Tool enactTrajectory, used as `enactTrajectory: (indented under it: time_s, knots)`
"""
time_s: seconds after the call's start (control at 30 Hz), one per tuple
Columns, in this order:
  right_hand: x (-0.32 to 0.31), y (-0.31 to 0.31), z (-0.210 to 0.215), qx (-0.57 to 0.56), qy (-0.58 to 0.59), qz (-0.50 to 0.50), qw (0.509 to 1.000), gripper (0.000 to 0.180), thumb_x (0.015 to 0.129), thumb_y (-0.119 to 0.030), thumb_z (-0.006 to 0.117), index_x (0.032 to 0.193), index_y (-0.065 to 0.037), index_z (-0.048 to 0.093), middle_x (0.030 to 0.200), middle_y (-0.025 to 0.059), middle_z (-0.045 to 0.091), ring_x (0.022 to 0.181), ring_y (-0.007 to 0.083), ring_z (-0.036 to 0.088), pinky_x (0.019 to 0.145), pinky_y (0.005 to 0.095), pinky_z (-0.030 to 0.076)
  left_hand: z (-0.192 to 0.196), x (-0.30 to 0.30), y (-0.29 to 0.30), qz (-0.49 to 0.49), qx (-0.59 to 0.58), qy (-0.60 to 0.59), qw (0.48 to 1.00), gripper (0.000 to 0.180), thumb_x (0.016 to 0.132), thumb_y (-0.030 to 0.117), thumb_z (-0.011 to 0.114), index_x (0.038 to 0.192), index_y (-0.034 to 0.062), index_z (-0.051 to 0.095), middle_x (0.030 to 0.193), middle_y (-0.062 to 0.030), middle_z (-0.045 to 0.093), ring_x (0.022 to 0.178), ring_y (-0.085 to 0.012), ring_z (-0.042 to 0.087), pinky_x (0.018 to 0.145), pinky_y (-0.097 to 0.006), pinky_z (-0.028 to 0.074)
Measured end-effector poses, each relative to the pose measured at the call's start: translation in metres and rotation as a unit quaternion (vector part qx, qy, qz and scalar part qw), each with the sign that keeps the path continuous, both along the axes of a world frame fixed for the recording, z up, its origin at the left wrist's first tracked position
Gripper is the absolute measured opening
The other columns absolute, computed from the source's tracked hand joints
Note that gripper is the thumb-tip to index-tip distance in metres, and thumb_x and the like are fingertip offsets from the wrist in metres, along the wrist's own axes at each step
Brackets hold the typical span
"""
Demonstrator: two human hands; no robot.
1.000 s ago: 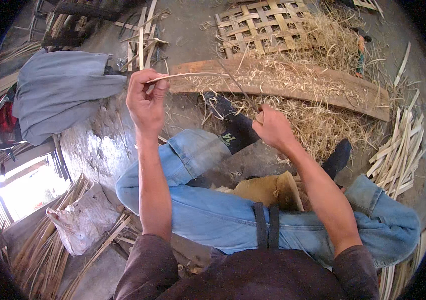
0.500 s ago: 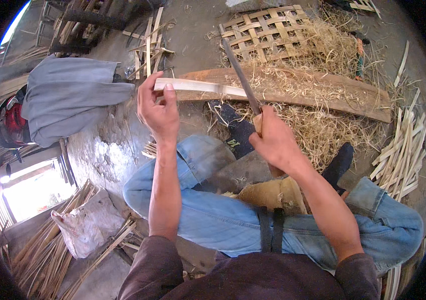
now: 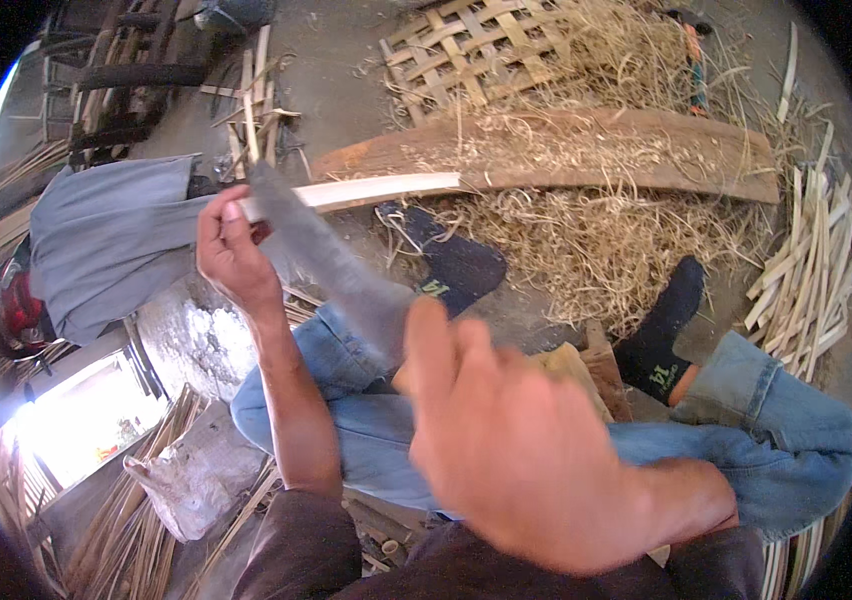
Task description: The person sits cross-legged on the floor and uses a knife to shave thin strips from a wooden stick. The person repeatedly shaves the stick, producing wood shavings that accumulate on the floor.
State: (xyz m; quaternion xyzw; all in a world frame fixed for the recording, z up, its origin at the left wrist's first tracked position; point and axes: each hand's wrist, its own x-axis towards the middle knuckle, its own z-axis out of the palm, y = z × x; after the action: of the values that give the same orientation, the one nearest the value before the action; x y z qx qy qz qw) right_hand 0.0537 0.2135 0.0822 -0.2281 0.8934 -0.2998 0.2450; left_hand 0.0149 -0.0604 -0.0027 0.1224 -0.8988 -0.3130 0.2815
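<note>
My left hand (image 3: 237, 250) is closed on the near end of a pale split-wood strip (image 3: 386, 188), which looks like bamboo. The strip extends to the right over the wooden plank (image 3: 636, 160). In my right hand (image 3: 506, 430), raised close and blurred by motion, is a large knife (image 3: 331, 260) with a broad grey blade. Its blade slants up to the left, and its tip crosses in front of the strip right by my left fingers. Whether the blade touches the strip I cannot tell. Most of the knife's handle is hidden in my fist.
Curly shavings (image 3: 586, 255) heap around the plank and between my feet. Beyond lies a woven slat panel (image 3: 476, 50). Cut strips (image 3: 806, 270) are piled at the right. A grey cloth (image 3: 111, 240) and a white sack (image 3: 196, 475) with long slats lie to the left.
My right hand has come nearer and leftward, swinging the blade from the strip's far part to its held end. My left hand has shifted left and down with the strip.
</note>
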Motion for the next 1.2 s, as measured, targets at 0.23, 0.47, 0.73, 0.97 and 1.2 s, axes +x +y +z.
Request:
enactTrajectory:
  time_s: [0.23, 0.47, 0.73, 0.97, 1.2]
  knots:
    - [-0.032, -0.013, -0.139, -0.131, -0.139, -0.138, 0.972, 0.040, 0.082, -0.013, 0.058, 0.114, 0.009, 0.048, 0.087, 0.0253, 0.062, 0.081, 0.0428, 0.063, 0.075, 0.0479, 0.051, 0.026, 0.003, -0.002, -0.010, 0.026, -0.176, 0.984, 0.019, 0.096, 0.015, 0.054, 0.092, 0.0036, 0.069, 0.079, -0.0029, 0.061, 0.069, -0.0086, 0.059, 0.057, -0.024, 0.052]
    - [-0.005, -0.033, -0.180, -0.129, -0.153, -0.102, 0.975, 0.038, 0.083, -0.018, 0.062, 0.108, 0.008, 0.049, 0.089, 0.0282, 0.064, 0.085, 0.0447, 0.064, 0.075, 0.0508, 0.051, 0.017, 0.019, 0.004, -0.018, 0.073, -0.166, 0.983, 0.028, 0.101, 0.024, 0.045, 0.099, 0.0025, 0.063, 0.071, 0.0006, 0.051, 0.059, -0.0090, 0.049, 0.052, -0.024, 0.041]
    - [0.013, -0.034, -0.213, -0.071, -0.142, -0.120, 0.980, 0.040, 0.081, -0.024, 0.066, 0.102, 0.004, 0.048, 0.091, 0.0256, 0.064, 0.084, 0.0425, 0.064, 0.074, 0.0491, 0.052, -0.015, 0.009, 0.026, -0.077, 0.377, 0.135, 0.913, 0.024, 0.102, 0.024, 0.040, 0.115, 0.0090, 0.053, 0.083, 0.0034, 0.043, 0.079, -0.0068, 0.043, 0.076, -0.030, 0.041]
    - [0.010, -0.032, -0.202, -0.094, -0.135, -0.126, 0.978, 0.044, 0.081, -0.027, 0.067, 0.106, 0.004, 0.048, 0.091, 0.0261, 0.065, 0.083, 0.0428, 0.065, 0.075, 0.0484, 0.052, -0.026, 0.002, 0.050, -0.150, 0.433, 0.244, 0.854, 0.022, 0.096, 0.028, 0.047, 0.103, 0.0084, 0.052, 0.073, 0.0025, 0.033, 0.067, -0.0100, 0.034, 0.070, -0.027, 0.037]
    - [0.016, -0.039, -0.201, -0.052, -0.187, -0.116, 0.974, 0.051, 0.080, -0.026, 0.071, 0.115, 0.005, 0.050, 0.085, 0.0264, 0.064, 0.082, 0.0426, 0.065, 0.072, 0.0480, 0.052, -0.031, 0.007, 0.052, -0.165, 0.452, 0.264, 0.836, 0.021, 0.096, 0.029, 0.045, 0.092, 0.0085, 0.047, 0.075, 0.0006, 0.035, 0.068, -0.0107, 0.034, 0.066, -0.027, 0.033]
